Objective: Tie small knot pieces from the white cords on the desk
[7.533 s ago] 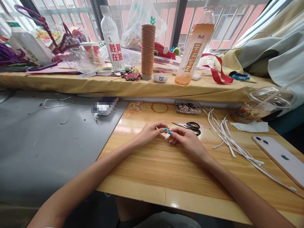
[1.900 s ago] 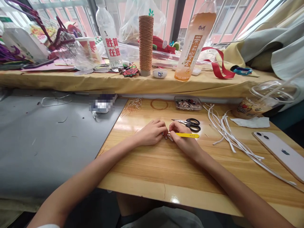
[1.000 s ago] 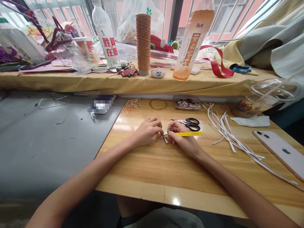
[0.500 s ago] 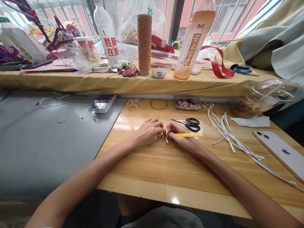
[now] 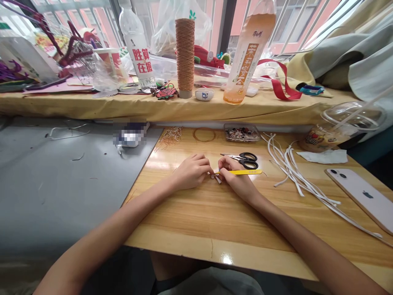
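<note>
Barely shifted, both hands keep pinching yellow tweezers (image 5: 242,172) and small piece (image 5: 215,177).

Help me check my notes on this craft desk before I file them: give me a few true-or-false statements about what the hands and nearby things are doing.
1. The right hand holds a yellow tool. True.
2. The left hand pinches a small piece between the two hands. True.
3. The scissors are in the left hand's grip. False: they lie on the wooden table, just behind the right hand.
4. The phone lies face up at the left of the table. False: it lies back up, at the right.
5. The white cords lie right of the scissors. True.
</note>
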### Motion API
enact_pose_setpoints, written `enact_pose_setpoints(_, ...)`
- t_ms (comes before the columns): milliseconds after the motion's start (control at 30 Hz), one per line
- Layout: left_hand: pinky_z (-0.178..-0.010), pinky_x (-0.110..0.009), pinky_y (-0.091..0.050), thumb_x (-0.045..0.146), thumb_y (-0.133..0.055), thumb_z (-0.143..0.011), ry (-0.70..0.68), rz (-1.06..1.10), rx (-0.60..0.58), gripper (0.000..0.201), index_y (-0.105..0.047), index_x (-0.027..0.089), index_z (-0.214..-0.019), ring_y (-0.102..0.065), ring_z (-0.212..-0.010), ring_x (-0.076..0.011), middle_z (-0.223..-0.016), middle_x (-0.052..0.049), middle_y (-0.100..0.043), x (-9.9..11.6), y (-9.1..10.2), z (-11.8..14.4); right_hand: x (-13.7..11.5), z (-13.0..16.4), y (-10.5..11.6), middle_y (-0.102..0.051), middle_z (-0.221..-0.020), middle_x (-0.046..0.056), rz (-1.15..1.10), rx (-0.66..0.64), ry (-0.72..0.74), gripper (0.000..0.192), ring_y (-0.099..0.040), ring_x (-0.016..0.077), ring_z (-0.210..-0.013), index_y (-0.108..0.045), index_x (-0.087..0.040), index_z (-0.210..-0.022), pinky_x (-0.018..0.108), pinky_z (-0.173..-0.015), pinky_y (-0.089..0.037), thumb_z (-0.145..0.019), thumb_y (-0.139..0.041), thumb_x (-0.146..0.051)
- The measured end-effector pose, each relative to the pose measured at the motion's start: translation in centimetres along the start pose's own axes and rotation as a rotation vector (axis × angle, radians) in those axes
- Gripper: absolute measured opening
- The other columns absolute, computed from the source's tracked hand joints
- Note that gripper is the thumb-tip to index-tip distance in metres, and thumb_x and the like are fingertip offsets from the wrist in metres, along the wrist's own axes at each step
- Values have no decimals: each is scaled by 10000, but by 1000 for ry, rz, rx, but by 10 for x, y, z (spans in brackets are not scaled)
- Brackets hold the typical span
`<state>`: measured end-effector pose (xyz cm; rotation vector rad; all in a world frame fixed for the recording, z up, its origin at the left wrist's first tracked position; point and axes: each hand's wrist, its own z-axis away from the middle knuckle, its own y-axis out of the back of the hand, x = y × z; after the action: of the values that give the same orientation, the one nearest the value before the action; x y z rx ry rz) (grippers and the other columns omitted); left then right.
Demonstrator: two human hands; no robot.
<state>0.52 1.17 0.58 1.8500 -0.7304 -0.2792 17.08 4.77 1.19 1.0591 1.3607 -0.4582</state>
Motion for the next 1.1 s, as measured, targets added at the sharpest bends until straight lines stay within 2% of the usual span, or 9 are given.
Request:
enact_pose_setpoints(233,-697,-281,-343,135,-364,-794,-69,-117,6,231,-586,143,-729,-456,-759,-159,-742,-48,-592,5,-1,-1,-1,2,-5,-408,-568,-32,194,78,86,105,-385,115,-531,-372,-201,-627,239,-504,-291,-674,-365,-107)
enact_pose_setpoints(500,-722,-275,-343,110,-369,-777,-13,-35,-61,216,-576,165,-796,-462,-798,-155,-818,-36,-595,4,0,-3,-2,4,-8,-434,-573,-27,245,89,112,114,-404,118,-540,-394,-201,-639,243,-518,-303,-704,-361,-114)
enact_pose_setpoints(633,-738,-287,-341,123,-363,-785,77,-7,2,218,-570,182,-821,-468,-839,-162,-863,-26,-589,3,1,-2,2,2,-1,-451,-557,-38,62,128,40,81,-402,101,-495,-424,-196,-663,231,-480,-305,-687,-399,-124)
enact_pose_setpoints(767,-756,-305,-343,138,-366,-764,245,-65,123,245,-509,146,-962,-475,-862,-172,-949,-65,-551,5,6,0,9,-1,8,-479,-530,-62,-236,266,-20,94,-398,83,-424,-432,-201,-789,206,-413,-296,-706,-474,-196)
enact_pose_setpoints(833,-745,-332,-340,287,-394,-782,242,-153,88,229,-513,129,-897,-477,-821,-195,-890,-79,-552,8,8,0,12,-2,11,-488,-542,-63,-274,302,-2,136,-416,81,-435,-430,-203,-815,202,-416,-316,-708,-511,-225)
enact_pose_setpoints(933,-724,-353,-335,490,-403,-756,174,-232,-26,365,-511,141,-762,-474,-780,-215,-789,-78,-554,13,6,-1,13,-2,15,-490,-579,-57,-257,324,31,161,-432,76,-464,-433,-200,-792,203,-438,-351,-701,-555,-252)
enact_pose_setpoints(1033,-708,-315,-342,379,-406,-788,168,-147,-100,244,-497,155,-753,-478,-763,-181,-773,-48,-558,14,1,-2,12,-1,19,-504,-633,-51,-233,343,84,193,-462,78,-498,-426,-206,-800,213,-479,-386,-692,-581,-247)
enact_pose_setpoints(1100,-716,-287,-348,277,-399,-803,162,-60,-105,156,-499,162,-838,-482,-794,-158,-825,-32,-564,13,0,-3,12,0,20,-517,-667,-49,-220,326,115,232,-493,87,-532,-417,-217,-848,224,-514,-408,-692,-588,-240)
